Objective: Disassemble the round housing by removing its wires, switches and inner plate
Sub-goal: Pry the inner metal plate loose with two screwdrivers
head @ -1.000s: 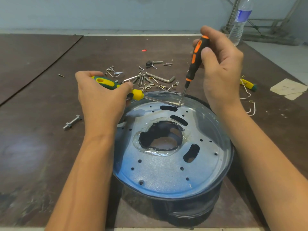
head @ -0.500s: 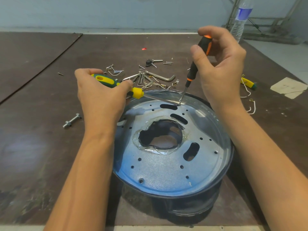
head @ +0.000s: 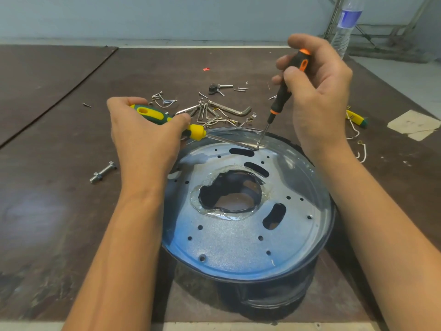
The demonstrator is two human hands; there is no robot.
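A: Hands, quick?
B: My left hand (head: 143,139) wraps the green-yellow screwdriver (head: 167,118), shaft lying nearly flat. R hand (head: 319,91) pinches the black-orange screwdriver (head: 284,91), near upright. Both tips meet at the far edge of the inner plate (head: 229,237).
A: Housing?
B: Round housing (head: 331,211) sits on the table (head: 59,187) btwn my forearms, plate seated inside. Hex key (head: 233,110) just behind it, bolt (head: 102,172) off to the left.
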